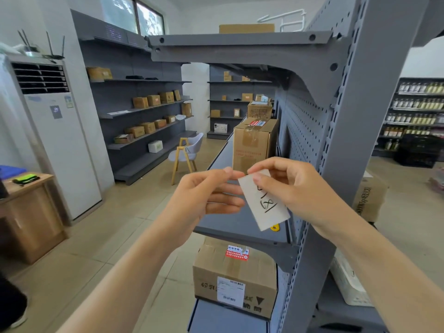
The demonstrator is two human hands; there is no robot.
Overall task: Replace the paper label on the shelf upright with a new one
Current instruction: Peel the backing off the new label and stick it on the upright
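Both my hands are up in front of the grey shelf upright [355, 131], holding one white paper label [265, 203] between them. My right hand [295, 188] pinches the label's top end, thumb on the face, fingers [262, 164] curled over the top edge. My left hand [204, 195] meets it at the same top corner, thumb and forefinger tips closed narrow on the paper's edge; whether they grip the label itself or a backing layer, I can't tell. The label hangs tilted, lower end swinging toward the upright but not touching it, black handwritten marks on its face, partly hidden by my right thumb. Left of the upright, the middle shelf [230, 227] sits behind the label, with a tall cardboard box [254, 145] standing further back on it. Below that shelf, another cardboard box with a red sticker [234, 277] sits near the upright's base. A small yellow thing [274, 228] peeks out just under the label; can't make it out.
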